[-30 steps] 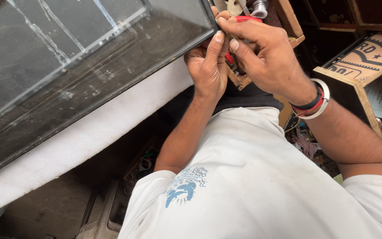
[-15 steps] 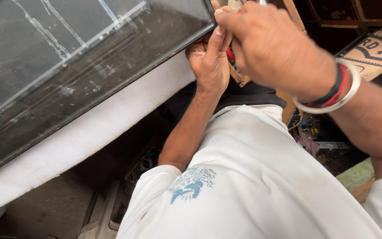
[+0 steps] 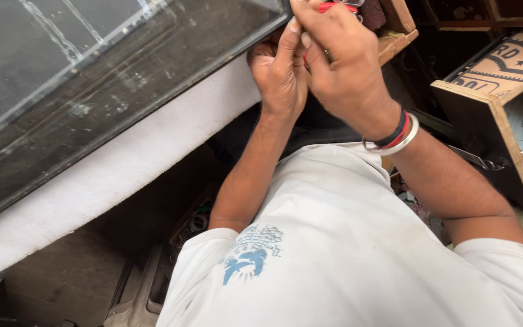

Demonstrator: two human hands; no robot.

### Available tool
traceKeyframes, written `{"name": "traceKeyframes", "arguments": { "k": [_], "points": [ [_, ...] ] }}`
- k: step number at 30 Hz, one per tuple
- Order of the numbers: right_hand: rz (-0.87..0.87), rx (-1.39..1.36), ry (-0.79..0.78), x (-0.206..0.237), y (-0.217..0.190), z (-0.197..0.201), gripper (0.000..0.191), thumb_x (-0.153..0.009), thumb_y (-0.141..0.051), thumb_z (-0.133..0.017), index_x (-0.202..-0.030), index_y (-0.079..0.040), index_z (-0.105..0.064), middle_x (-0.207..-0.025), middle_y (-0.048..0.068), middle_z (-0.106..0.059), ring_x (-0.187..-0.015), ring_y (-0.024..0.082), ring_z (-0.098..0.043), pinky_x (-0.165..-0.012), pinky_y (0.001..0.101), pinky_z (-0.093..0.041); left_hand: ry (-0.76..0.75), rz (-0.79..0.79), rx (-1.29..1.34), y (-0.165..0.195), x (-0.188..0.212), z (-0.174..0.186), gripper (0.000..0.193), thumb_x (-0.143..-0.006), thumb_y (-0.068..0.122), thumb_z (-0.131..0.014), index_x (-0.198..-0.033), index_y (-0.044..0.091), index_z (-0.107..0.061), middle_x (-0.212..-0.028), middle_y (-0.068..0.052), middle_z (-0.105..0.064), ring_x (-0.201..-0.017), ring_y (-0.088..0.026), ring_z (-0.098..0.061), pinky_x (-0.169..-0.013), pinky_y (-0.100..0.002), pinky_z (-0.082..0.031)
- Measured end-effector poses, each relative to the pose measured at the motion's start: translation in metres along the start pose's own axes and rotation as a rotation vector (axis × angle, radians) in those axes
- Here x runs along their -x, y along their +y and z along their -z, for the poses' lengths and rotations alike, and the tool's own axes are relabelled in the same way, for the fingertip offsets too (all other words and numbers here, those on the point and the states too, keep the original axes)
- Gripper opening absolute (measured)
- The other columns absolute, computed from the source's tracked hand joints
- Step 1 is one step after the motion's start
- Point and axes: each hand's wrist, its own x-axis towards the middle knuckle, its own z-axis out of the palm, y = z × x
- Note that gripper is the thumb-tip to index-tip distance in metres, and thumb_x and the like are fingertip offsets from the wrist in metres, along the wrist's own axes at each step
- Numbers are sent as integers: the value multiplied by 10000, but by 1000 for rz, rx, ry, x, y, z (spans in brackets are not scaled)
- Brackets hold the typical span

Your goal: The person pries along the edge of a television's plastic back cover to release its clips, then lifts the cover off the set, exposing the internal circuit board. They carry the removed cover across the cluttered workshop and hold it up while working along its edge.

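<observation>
The right hand [image 3: 343,66] is closed around a red tool [image 3: 333,7] at the top edge, just beside the corner of the glass panel [image 3: 92,79]. The left hand [image 3: 279,72] is curled against it, touching the right fingers; what it grips is hidden.

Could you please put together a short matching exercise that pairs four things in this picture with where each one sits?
Things:
1. glass panel
2. red-handled tool
3. bracelets
4. wooden box

Places:
A. around the right wrist
B. far right of the picture, beside the right forearm
C. upper left, lying on a white padded edge
D. top edge of the picture, in the grip of the right hand, with the left hand close beneath

Pairs: 1-C, 2-D, 3-A, 4-B
</observation>
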Motion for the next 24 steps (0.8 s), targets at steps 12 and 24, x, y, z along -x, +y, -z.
{"name": "traceKeyframes", "arguments": {
  "k": [12,24],
  "points": [
    [265,33,-268,-27,45,58,371,-1026,34,-732,-1380,-56,-667,-1073,90,-708,-822,159,-678,-702,237,-545,-53,36,132,12,-2,-15,343,-1084,48,-503,-1397,-76,-567,-1346,-246,-662,-1269,-271,-668,-1142,-377,-547],
    [579,361,-550,-82,34,89,517,-817,-35,-803,-1316,-101,-685,-1010,69,-711,-780,210,-678,-607,327,-541,-59,-46,86,-3,-3,-9,317,-1128,85,-511,-1385,-95,-558,-1302,-265,-673,-1236,-285,-681,-1110,-383,-566]
  ]
}}
